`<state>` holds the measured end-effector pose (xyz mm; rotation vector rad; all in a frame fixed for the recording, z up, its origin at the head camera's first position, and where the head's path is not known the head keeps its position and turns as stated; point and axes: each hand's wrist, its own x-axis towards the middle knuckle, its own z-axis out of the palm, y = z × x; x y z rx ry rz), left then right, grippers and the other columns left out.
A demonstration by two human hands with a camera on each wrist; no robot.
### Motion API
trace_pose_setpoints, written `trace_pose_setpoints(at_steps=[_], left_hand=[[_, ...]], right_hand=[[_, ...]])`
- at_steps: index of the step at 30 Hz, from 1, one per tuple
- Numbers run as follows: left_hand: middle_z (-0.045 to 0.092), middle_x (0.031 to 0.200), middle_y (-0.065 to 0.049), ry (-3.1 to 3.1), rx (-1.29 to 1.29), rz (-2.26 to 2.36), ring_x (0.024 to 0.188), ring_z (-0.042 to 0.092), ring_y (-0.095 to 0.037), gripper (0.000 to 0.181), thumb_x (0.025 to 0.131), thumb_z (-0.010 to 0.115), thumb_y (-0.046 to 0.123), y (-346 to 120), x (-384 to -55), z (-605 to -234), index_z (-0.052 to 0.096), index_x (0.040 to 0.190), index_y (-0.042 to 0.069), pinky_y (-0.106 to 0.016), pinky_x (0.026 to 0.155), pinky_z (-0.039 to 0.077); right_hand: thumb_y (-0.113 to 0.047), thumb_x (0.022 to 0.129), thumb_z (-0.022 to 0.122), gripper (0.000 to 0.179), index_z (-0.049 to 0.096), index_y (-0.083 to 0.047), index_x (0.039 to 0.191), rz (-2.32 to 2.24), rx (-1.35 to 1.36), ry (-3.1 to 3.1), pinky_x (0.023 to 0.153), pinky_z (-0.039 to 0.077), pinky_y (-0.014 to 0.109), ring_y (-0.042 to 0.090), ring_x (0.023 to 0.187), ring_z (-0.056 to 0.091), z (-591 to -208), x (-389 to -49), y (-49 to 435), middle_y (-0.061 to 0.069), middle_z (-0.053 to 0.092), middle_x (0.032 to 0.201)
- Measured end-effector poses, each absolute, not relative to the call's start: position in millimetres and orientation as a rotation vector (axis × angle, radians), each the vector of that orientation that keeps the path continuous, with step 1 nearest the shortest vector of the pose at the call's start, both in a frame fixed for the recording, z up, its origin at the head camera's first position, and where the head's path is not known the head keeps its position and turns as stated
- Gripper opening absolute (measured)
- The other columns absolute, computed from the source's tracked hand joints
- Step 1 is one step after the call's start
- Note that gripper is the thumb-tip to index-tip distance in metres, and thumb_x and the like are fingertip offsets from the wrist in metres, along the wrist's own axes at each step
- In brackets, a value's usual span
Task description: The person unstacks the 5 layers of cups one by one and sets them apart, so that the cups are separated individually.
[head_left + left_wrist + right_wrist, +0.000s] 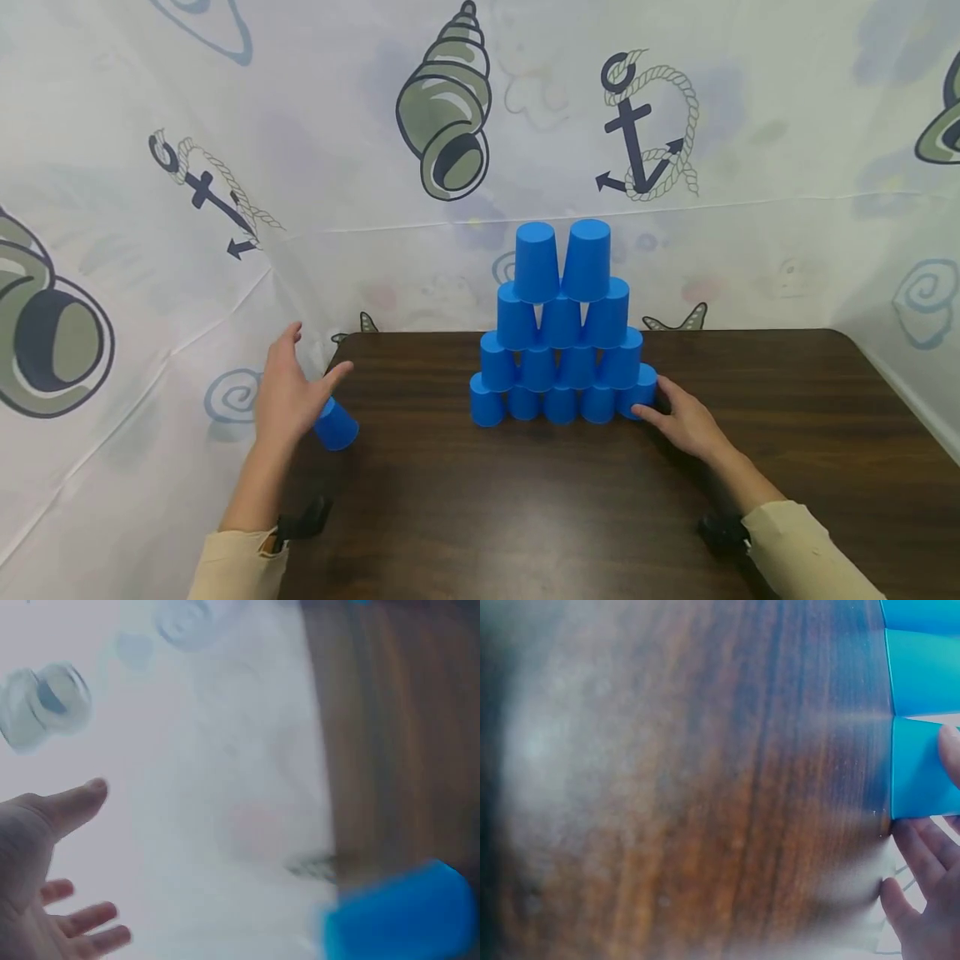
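Note:
Blue plastic cups (pixel 560 367) are stacked upside down in a pyramid of several rows, with two cups (pixel 588 258) side by side on top. At the bottom row's right end, my right hand (pixel 690 423) holds the outermost cup (pixel 637 396), thumb on its front and fingers round its far side. That cup (pixel 922 769) also shows in the right wrist view. My left hand (pixel 288 392) is raised at the left with thumb and fingers spread, holding nothing. Beside and partly behind it a single cup (pixel 337 427) leans; in the left wrist view this cup (pixel 401 915) is apart from the fingers.
The dark wooden table (pixel 465 517) has its left edge near my left hand. A white patterned cloth (pixel 360 275) hangs behind the table and along its left side. Another light wall (pixel 911 375) borders the right edge.

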<state>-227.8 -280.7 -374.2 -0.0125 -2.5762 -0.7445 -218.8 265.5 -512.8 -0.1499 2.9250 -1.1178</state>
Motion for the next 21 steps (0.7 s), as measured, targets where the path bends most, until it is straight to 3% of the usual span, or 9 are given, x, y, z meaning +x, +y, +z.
trace_pose_setpoints(at_steps=[6, 9, 15, 21], left_hand=[[0.049, 0.140, -0.015, -2.314, -0.426, -0.848, 0.127, 0.048, -0.035, 0.072, 0.087, 0.076, 0.028, -202.3, -238.7, -319.7, 0.041, 0.146, 0.007, -0.054, 0.102, 0.040], [0.050, 0.140, -0.012, -2.287, -0.604, -0.944, 0.124, 0.052, -0.031, 0.068, 0.090, 0.073, 0.030, -164.1, -244.2, -302.5, 0.042, 0.146, 0.011, -0.053, 0.100, 0.043], [0.046, 0.147, -0.002, -2.370, -0.790, -1.046, 0.124, 0.054, -0.022, 0.072, 0.091, 0.068, 0.041, -105.0, -253.5, -285.6, 0.035, 0.151, 0.021, -0.045, 0.097, 0.048], [0.045, 0.149, -0.001, -2.401, -0.827, -1.108, 0.126, 0.053, -0.021, 0.078, 0.089, 0.068, 0.046, -73.9, -268.4, -282.4, 0.030, 0.154, 0.022, -0.042, 0.094, 0.051]], right_hand=[[-0.052, 0.094, 0.059, 0.081, 0.032, 0.003, 0.147, -1.097, -0.129, 2.926, 0.100, 0.032, 0.071, 0.053, 0.130, 0.038, -510.0, -218.1, 267.8, 0.032, 0.041, 0.143], [-0.053, 0.094, 0.059, 0.081, 0.033, 0.002, 0.147, -1.099, -0.131, 2.930, 0.100, 0.032, 0.071, 0.053, 0.130, 0.039, -510.0, -219.0, 267.7, 0.032, 0.042, 0.143], [-0.050, 0.094, 0.060, 0.078, 0.033, 0.002, 0.146, -1.100, -0.148, 2.933, 0.100, 0.032, 0.071, 0.053, 0.130, 0.039, -511.3, -219.4, 266.9, 0.032, 0.042, 0.143], [-0.052, 0.094, 0.059, 0.080, 0.032, 0.002, 0.148, -1.103, -0.126, 2.912, 0.101, 0.031, 0.071, 0.053, 0.131, 0.037, -511.7, -220.1, 265.4, 0.032, 0.040, 0.144]])
